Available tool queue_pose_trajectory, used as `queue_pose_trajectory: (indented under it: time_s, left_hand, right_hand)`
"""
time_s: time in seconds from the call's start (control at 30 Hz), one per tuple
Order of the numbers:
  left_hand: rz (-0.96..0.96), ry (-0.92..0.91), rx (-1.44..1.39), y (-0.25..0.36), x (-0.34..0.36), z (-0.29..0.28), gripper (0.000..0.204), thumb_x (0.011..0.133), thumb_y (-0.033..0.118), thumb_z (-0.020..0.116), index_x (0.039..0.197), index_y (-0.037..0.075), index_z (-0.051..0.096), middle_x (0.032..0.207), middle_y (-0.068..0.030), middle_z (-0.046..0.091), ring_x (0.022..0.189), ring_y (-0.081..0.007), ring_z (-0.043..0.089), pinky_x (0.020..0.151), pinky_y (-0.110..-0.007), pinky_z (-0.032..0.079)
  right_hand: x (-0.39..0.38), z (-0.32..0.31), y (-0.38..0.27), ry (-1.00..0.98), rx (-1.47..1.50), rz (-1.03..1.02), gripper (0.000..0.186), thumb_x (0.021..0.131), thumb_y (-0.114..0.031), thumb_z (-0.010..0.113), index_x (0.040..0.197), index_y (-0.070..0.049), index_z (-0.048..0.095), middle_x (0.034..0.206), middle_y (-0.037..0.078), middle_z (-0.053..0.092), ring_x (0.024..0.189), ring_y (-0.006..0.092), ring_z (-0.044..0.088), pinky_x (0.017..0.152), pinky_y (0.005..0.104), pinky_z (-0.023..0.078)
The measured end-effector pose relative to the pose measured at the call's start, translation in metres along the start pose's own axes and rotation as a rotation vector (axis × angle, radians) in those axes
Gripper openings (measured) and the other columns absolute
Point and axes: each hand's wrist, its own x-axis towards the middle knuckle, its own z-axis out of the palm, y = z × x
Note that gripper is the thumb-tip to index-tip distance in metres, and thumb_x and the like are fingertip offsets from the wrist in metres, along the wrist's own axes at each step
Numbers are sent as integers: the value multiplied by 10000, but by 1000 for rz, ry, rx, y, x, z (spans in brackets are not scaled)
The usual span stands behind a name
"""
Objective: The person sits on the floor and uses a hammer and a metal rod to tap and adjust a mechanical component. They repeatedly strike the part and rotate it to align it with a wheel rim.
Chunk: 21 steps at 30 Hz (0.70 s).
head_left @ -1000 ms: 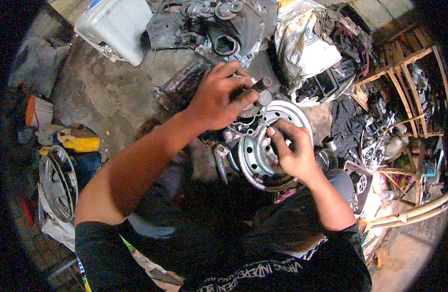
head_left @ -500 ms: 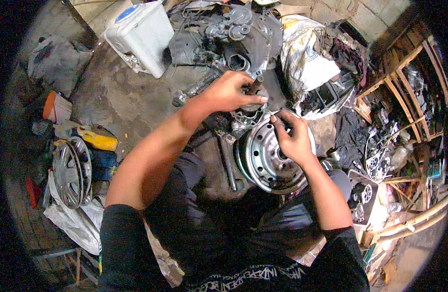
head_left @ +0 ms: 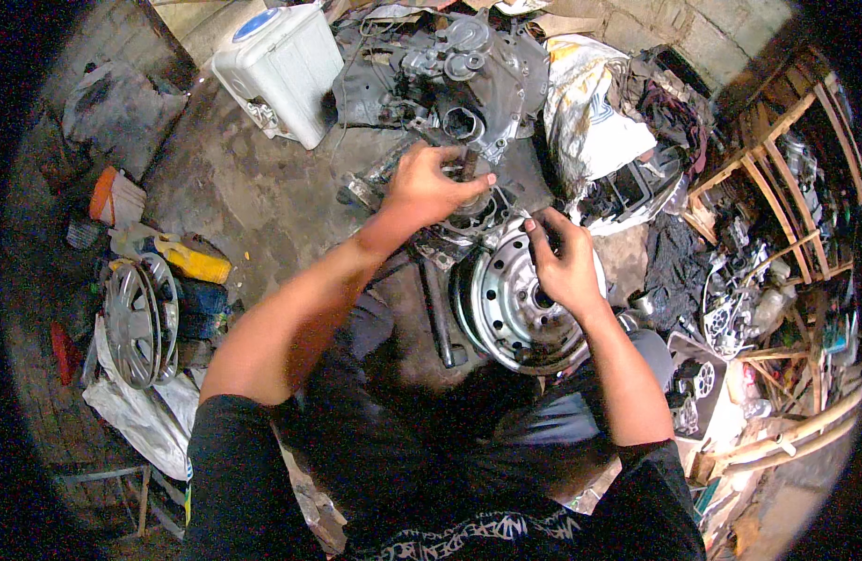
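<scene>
My left hand (head_left: 425, 187) has its fingers curled round a short dark metal cylinder (head_left: 468, 164) on top of a greasy metal housing (head_left: 463, 229). My right hand (head_left: 562, 257) pinches the right edge of that housing, with thumb and fingers near its rim. The housing rests beside the upper left of a silver steel wheel (head_left: 501, 313), which lies between my knees under my right hand. A long metal bar with a thicker end (head_left: 437, 318) lies left of the wheel.
A white container (head_left: 281, 79), large engine casing (head_left: 454, 61) and white sack (head_left: 599, 122) stand ahead. Wheel covers (head_left: 136, 323) and a yellow jug (head_left: 192, 262) sit at left. A wooden rack (head_left: 777, 187) and piled parts (head_left: 721, 304) are at right.
My left hand has shifted a little left and its cylinder sits lower at the housing. The view has also shifted. My right hand stays at the housing's edge.
</scene>
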Motion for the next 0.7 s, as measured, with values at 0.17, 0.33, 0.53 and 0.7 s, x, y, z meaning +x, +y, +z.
queue_pose_trajectory:
  time_s: [0.17,0.33,0.53,0.7]
  left_hand:
    - [96,-114,39,-10,0,-9,629,787,521,843,1132,14,705,1072,-198,732,1007,-367,701,956,-445,538]
    - [406,-42,32,-21,2,5,490,864,378,804,1182,32,666,1221,-210,676,1190,-361,625,1031,-441,486]
    - [365,-336,-300,-25,11,10,223,951,188,674,1140,72,643,1034,-175,688,975,-358,659,881,-424,516]
    - [323,-399,-237,-22,12,3,222,948,161,670,1143,60,631,1052,-194,700,1004,-409,685,861,-448,538]
  right_hand:
    - [4,8,-2,-48,-39,41,242,982,-153,589,1079,63,643,906,337,670,872,531,650,786,560,502]
    - [14,3,-14,-60,-29,83,186,964,-140,591,994,35,646,819,323,659,809,528,648,728,562,501]
    - [17,-1,-9,-120,-65,121,162,953,-127,601,974,25,651,789,309,660,781,510,656,709,544,510]
    - [18,2,-3,-101,-83,112,140,945,-120,618,947,16,651,780,301,659,751,503,654,686,528,513]
